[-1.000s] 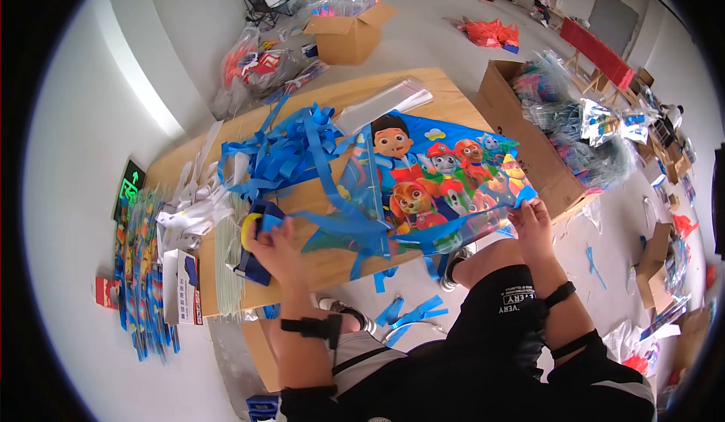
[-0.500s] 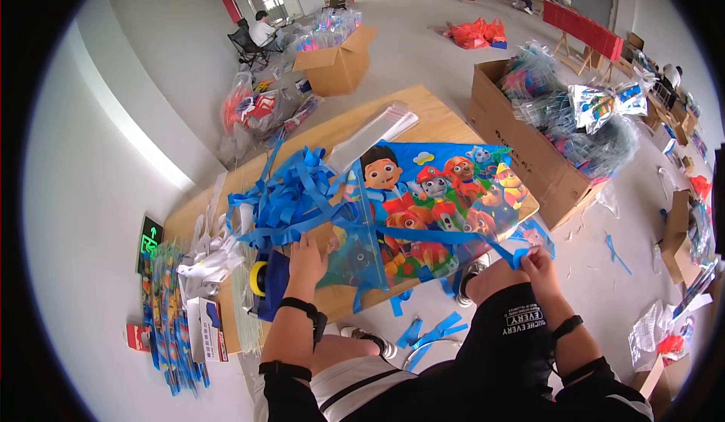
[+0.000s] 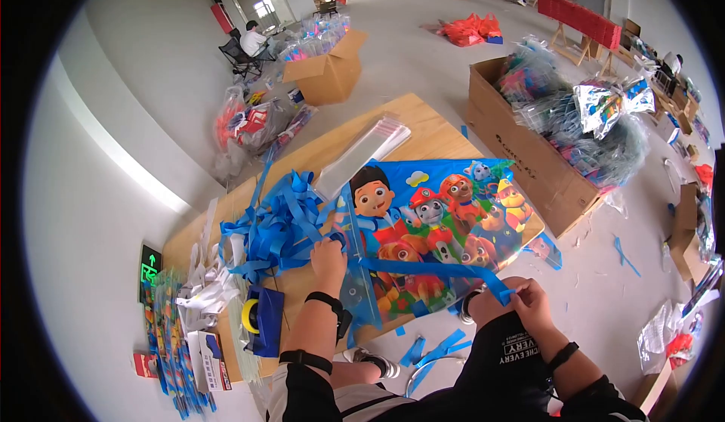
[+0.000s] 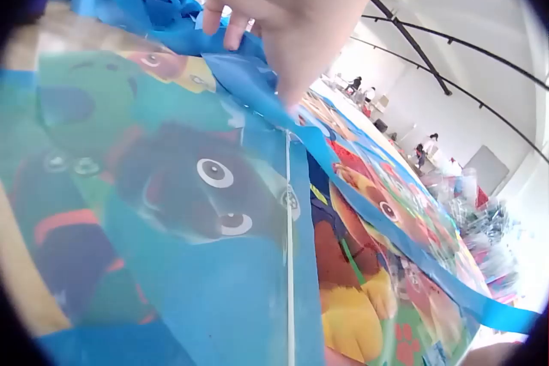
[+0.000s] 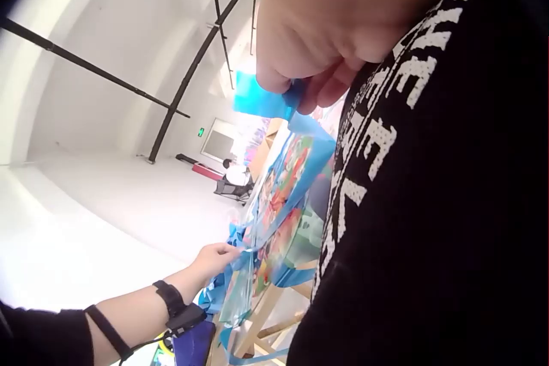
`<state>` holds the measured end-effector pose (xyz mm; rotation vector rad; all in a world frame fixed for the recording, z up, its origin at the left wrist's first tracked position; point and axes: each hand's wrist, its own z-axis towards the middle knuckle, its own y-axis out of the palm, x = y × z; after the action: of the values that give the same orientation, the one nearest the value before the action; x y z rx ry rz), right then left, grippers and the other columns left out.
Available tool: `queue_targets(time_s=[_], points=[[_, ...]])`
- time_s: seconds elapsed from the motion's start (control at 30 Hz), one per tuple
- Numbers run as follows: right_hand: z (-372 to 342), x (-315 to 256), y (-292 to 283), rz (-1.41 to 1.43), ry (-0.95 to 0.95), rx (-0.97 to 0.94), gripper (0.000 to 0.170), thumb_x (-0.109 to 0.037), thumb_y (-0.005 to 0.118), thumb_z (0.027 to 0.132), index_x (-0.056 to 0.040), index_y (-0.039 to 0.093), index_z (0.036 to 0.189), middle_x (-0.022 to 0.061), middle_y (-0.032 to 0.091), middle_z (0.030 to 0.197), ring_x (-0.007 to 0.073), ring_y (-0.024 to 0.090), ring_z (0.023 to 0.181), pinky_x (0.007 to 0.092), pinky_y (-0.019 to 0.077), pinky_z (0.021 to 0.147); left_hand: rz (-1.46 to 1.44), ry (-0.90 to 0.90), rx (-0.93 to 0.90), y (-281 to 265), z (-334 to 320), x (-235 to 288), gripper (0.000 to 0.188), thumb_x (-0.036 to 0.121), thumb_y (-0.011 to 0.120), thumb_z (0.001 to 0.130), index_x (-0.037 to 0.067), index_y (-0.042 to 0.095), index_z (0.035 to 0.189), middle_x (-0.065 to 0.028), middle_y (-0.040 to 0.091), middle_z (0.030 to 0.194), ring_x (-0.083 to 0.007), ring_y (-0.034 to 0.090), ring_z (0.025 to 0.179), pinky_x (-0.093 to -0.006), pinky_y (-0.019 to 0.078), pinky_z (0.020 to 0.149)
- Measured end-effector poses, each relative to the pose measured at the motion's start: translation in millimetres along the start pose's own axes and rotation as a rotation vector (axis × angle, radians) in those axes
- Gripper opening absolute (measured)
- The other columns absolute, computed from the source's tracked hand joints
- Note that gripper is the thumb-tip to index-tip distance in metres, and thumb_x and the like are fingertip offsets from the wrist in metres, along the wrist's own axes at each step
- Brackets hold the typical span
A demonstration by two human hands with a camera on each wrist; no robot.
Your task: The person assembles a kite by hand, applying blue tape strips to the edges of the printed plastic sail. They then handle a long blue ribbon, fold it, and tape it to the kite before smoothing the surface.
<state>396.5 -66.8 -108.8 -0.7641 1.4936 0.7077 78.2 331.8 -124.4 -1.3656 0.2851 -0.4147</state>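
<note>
Ribbon (image 3: 423,268) (blue) — pinched in right fingers (image 3: 522,294).

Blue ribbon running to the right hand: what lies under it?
The cartoon-printed sheet lies under much of the blue ribbon; the print directly beneath is covered and cannot be seen.

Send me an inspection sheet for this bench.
Surface: wooden table, bare wood showing at the far end.
Job's things: blue ribbon runs across printed film.
Clutter: ribbon pile, tape dispenser and clear sleeves on the table; ribbon scraps on the floor.
Hands: left hand and right hand pinch the ribbon.
Cables: possible thin lead by the left wrist device; too small to confirm.
Surroundings: open cardboard box of plastic-wrapped items; seated person beyond.
</note>
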Motion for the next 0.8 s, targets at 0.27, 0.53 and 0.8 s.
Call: queue_targets(time_s=[0.27, 0.53, 0.8], points=[[6, 5, -4, -0.04, -0.025, 0.192, 0.016, 0.01, 0.056, 0.094, -0.0038, 0.051, 0.101, 0.0016, 0.058, 0.091, 0.0082, 0.06, 0.086, 0.0235, 0.0486, 0.078, -0.324, -0.17, 0.446, -72, 88, -136, 0.024, 0.024, 0.078, 0.081, 0.001, 0.07, 0.086, -0.0191, 0.069, 0.087, -0.0376, 0.066, 0.082, -0.0436, 0.0516, 0.075], [8, 4, 2, 0.001, -0.06, 0.226, 0.016, 0.008, 0.056, 0.096, -0.0044, 0.049, 0.103, -0.0002, 0.052, 0.089, 0.0063, 0.053, 0.082, 0.0222, 0.0444, 0.074, -0.351, -0.297, 0.364, -137, 80, -270, 0.034, 0.031, 0.074, 0.089, -0.003, 0.07, 0.092, -0.0113, 0.068, 0.072, -0.0208, 0.063, 0.067, -0.0392, 0.0509, 0.07], [4, -12, 2, 0.09, -0.098, 0.141, 0.014, 0.006, 0.057, 0.097, -0.0039, 0.049, 0.103, 0.0036, 0.059, 0.094, 0.0091, 0.06, 0.085, 0.0235, 0.0492, 0.077, -0.355, -0.714, 0.242, -106, 10, -260, 0.039, 0.03, 0.07, 0.09, 0.0, 0.068, 0.114, -0.0162, 0.071, 0.088, -0.0263, 0.068, 0.08, -0.0395, 0.0539, 0.077]])
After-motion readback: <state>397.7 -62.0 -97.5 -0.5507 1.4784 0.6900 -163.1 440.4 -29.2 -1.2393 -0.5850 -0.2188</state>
